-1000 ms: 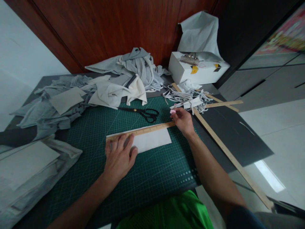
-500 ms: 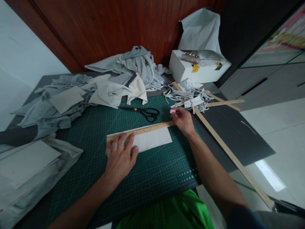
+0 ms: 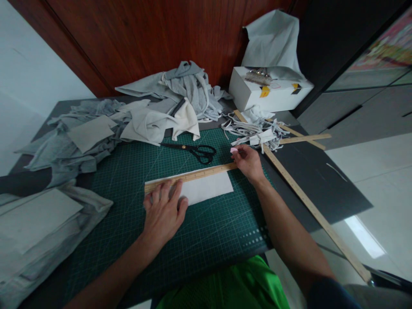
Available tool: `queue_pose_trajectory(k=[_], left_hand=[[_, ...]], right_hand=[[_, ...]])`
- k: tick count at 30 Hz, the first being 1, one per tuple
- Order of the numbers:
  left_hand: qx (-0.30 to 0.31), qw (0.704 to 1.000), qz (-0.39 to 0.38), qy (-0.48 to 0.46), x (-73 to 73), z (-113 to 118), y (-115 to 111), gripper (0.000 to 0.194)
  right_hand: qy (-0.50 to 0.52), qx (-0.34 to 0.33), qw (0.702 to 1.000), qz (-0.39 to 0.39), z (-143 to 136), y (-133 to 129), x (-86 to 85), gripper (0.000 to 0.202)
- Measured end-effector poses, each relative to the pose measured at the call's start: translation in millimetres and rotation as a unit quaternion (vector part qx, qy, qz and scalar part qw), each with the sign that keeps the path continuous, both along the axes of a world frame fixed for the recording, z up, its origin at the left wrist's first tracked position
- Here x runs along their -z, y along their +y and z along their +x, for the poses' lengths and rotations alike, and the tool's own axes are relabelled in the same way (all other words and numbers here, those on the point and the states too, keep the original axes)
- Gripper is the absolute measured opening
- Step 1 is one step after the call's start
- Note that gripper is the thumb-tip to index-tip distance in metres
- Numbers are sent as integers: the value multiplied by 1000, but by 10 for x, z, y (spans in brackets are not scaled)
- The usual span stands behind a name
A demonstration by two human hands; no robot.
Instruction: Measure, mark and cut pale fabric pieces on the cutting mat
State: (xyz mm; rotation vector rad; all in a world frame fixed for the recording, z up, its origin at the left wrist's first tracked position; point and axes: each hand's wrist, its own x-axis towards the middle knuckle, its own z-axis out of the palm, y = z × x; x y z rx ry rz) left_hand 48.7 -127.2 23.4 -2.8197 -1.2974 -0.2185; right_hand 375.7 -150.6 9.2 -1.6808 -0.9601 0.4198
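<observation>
My left hand (image 3: pixel 164 210) lies with its fingers spread, pressing on the left part of a wooden ruler (image 3: pixel 202 173) and the white fabric strip (image 3: pixel 206 189) under it. The ruler runs along the strip's far edge. My right hand (image 3: pixel 249 163) pinches a small pink piece of chalk (image 3: pixel 234 150), just above the ruler's right end. Beneath everything is a green gridded cutting mat (image 3: pixel 199 231). Beyond the ruler lies a pair of black-handled scissors (image 3: pixel 193 149), its blade tips near the folded pale fabric (image 3: pixel 148 122).
Grey fabric scraps (image 3: pixel 186 86) are heaped at the back. At left sits a bag with pale sheets (image 3: pixel 38 219). A white box (image 3: pixel 270 94) stands back right, near a tangle of fabric strips (image 3: pixel 257 128). A long wooden ruler (image 3: pixel 309 206) reaches past the table's right edge.
</observation>
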Motion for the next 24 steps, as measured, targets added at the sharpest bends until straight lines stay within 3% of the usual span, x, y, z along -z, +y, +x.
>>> queue_pose_trajectory(k=[13, 24], left_hand=[[-6, 1000, -1, 1, -16, -1, -32, 54], [-25, 999, -34, -17, -19, -20, -109, 56]], right_hand=[[-19, -1, 1000, -7, -54, -37, -61, 47], [-141, -30, 988, -50, -217, -111, -19, 55]])
